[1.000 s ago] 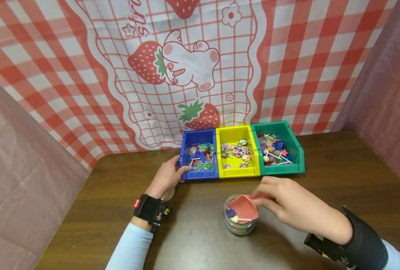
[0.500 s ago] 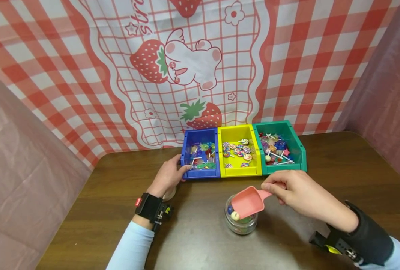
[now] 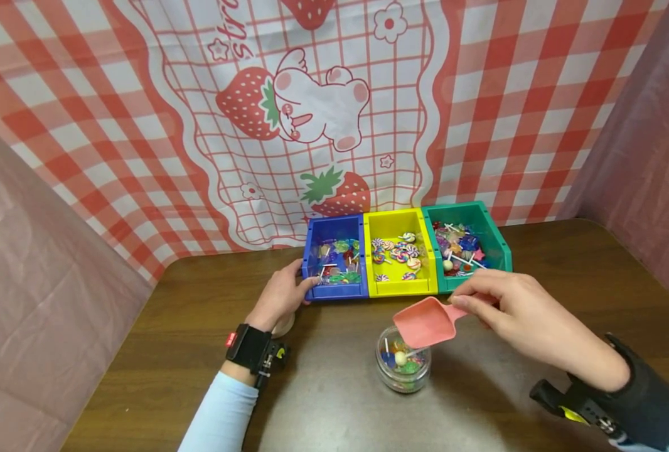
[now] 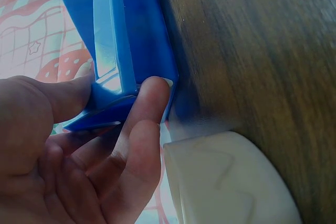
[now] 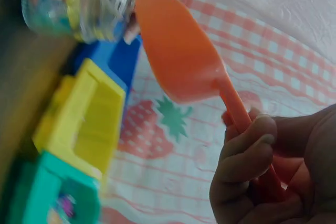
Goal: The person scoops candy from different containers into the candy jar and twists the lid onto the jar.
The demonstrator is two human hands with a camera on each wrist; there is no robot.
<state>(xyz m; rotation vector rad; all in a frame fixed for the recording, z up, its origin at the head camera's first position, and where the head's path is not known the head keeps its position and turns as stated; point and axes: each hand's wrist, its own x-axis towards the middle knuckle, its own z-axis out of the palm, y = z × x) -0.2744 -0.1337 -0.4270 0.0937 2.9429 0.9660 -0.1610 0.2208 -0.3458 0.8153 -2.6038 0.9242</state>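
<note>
My right hand [image 3: 515, 320] pinches the handle of a pink scoop [image 3: 425, 321]. The scoop's bowl holds nothing and tilts over the back right rim of an open glass jar [image 3: 403, 380]. Inside the jar lie small colourful candies, with a cream lollipop [image 3: 400, 358] and a dark blue one [image 3: 388, 359] on top. At the left, my left hand [image 3: 280, 292] grips the front corner of the blue bin [image 3: 337, 292]. In the left wrist view the thumb and fingers [image 4: 149, 98] lie on either side of that bin's wall.
A yellow bin [image 3: 402, 287] with swirl lollipops and a green bin [image 3: 498, 263] with mixed candies adjoin the blue bin. A pale rounded object [image 4: 231, 177] lies beside my left hand. Behind the table [image 3: 323, 402] hangs a checked strawberry cloth [image 3: 498, 113].
The scoop has lifted up and right from inside the jar's mouth. The lollipops it carried have dropped into the jar. My left hand stays on the blue bin.
</note>
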